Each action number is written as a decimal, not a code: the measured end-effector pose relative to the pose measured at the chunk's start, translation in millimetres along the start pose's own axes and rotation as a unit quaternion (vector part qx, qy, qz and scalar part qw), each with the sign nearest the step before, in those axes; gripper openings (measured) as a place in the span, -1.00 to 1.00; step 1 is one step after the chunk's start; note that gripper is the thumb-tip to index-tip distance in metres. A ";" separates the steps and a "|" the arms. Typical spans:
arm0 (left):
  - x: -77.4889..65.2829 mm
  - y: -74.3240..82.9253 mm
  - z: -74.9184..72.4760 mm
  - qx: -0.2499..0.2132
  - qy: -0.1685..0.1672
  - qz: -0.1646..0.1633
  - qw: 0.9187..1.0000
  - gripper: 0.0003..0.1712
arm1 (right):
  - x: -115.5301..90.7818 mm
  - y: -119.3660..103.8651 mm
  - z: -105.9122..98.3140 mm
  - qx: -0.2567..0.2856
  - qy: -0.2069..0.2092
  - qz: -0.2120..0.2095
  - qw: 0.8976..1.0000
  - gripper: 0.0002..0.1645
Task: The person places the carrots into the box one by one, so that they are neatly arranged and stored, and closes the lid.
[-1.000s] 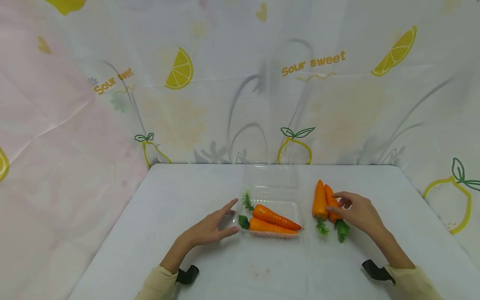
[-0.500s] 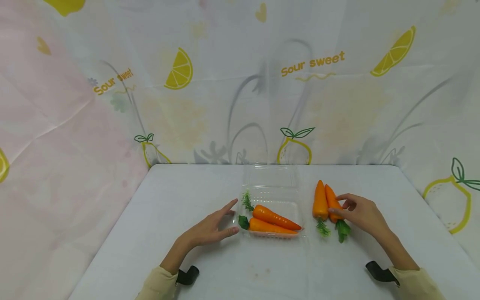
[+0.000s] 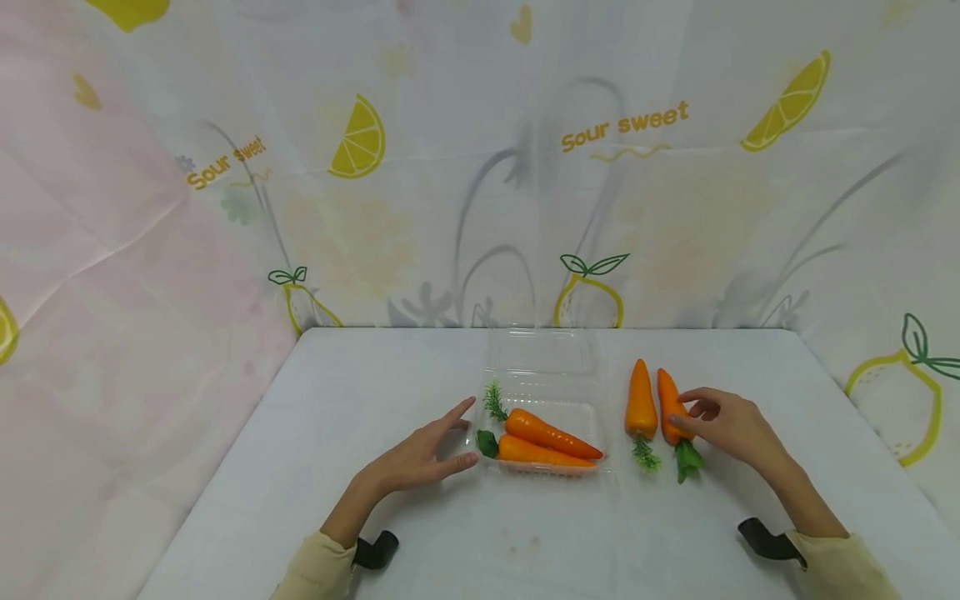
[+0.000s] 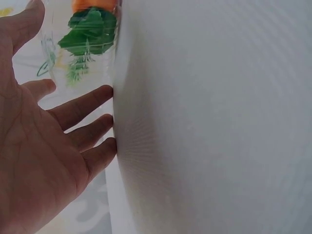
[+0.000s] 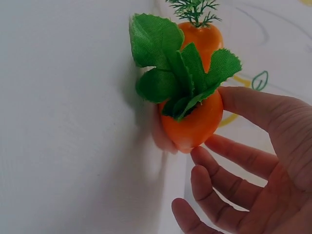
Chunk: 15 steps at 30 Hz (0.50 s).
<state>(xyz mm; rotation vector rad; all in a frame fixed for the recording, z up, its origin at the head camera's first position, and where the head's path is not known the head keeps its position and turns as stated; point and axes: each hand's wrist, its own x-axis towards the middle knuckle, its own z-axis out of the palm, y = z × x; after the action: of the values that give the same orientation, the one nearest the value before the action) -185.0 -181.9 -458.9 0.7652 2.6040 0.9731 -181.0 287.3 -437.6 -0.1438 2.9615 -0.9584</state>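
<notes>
My right hand (image 3: 727, 425) pinches a carrot with broad green leaves (image 5: 192, 122) between thumb and fingers; it lies on the table at the right. Just left of it lies a carrot with feathery green fronds (image 3: 640, 404), a narrow gap between the two. An open clear plastic container (image 3: 551, 404) stands in the middle. Inside it, one carrot (image 3: 551, 433) lies behind another carrot (image 3: 536, 451), both with greens to the left. My left hand (image 3: 412, 457) is spread at the container's left side, fingers straight, fingertips at the table surface in the left wrist view.
The container's clear lid (image 3: 540, 352) lies folded back toward the rear table edge. A white table (image 3: 360, 375) carries everything, with a printed fabric backdrop (image 3: 450, 208) behind it and at the sides.
My right hand has shifted slightly right with the leafy carrot, opening a gap between it and the feathery-topped carrot. My left hand and the container have stayed in place.
</notes>
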 end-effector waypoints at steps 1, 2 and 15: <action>0.1 -0.3 0.1 0.000 0.000 0.001 1.000 -0.01 | 0.1 0.1 -0.5 0.000 -0.002 0.000 1.000 -0.34; -0.1 -0.6 0.3 0.000 0.001 0.002 1.000 -0.01 | 0.2 0.2 -0.9 0.000 -0.004 0.000 1.000 -0.35; 0.2 0.3 0.4 0.002 0.003 0.000 1.000 -0.02 | 3.5 -1.6 -3.0 0.014 -0.041 0.019 0.999 -0.30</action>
<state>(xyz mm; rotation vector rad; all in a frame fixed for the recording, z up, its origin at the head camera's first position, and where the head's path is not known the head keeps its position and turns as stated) -184.9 -181.4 -459.0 0.7655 2.6121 0.9726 -184.5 287.4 -434.3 -0.1225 2.8651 -0.9634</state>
